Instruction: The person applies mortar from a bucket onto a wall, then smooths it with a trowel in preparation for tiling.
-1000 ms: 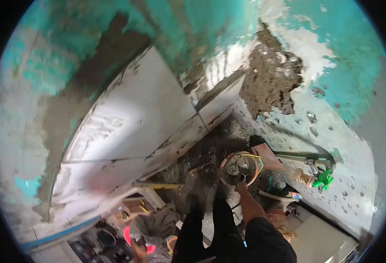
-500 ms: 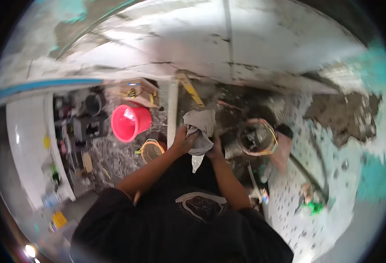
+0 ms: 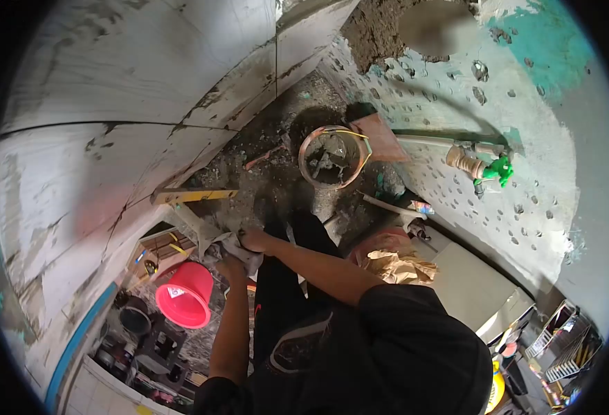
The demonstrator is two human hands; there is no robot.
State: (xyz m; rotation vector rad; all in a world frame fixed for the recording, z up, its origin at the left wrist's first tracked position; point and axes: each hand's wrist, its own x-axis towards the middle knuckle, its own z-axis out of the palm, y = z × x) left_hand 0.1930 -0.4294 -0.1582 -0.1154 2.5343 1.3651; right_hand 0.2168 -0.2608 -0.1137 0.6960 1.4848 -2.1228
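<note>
A crumpled grey cloth [image 3: 250,259] is bunched between my two hands, low in front of my legs. My left hand [image 3: 231,268] grips its lower side, with the fingers partly hidden in the folds. From the right, my right hand [image 3: 254,241] closes on the upper edge of the same cloth. Just beyond the hands, a pale strip [image 3: 191,217] reaches toward the wall, near a yellow bar [image 3: 204,196] that looks like a spirit level. Close by on the left stands a pink bucket [image 3: 185,293].
A bucket with greyish material inside [image 3: 332,158] stands on the dirty floor ahead. Large pale panels [image 3: 131,166] line the left wall. On the right are a pitted wall [image 3: 450,104], a pipe with a green piece [image 3: 498,169] and crumpled brown paper [image 3: 401,266].
My view has swung round to the right, so the room appears rotated. Both hands still hold the grey cloth and now appear further left in view, beside the pale strip.
</note>
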